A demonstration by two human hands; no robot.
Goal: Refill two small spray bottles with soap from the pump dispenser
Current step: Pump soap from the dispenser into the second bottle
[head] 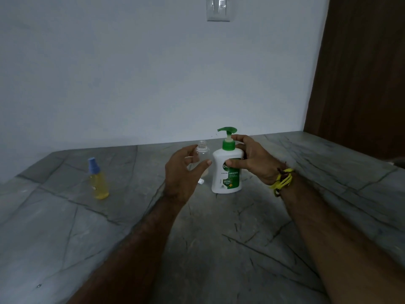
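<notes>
A white soap pump dispenser point(226, 172) with a green pump head stands on the grey stone counter point(219, 238). My right hand point(254, 161) holds it, thumb on the front label and fingers curled behind the body. Just left of it stands a small clear spray bottle point(202, 150) with no top on. My left hand point(182, 172) is beside that bottle with fingers and thumb spread around it; I cannot tell whether they touch it. A small white piece point(200, 182), perhaps the spray top, lies at the bottle's foot. A second spray bottle point(98, 183), blue-capped and holding yellow liquid, stands far left.
The counter runs back to a pale wall with a light switch point(218, 8). A brown wooden panel point(361, 73) closes off the right side. A yellow thread band point(282, 181) circles my right wrist.
</notes>
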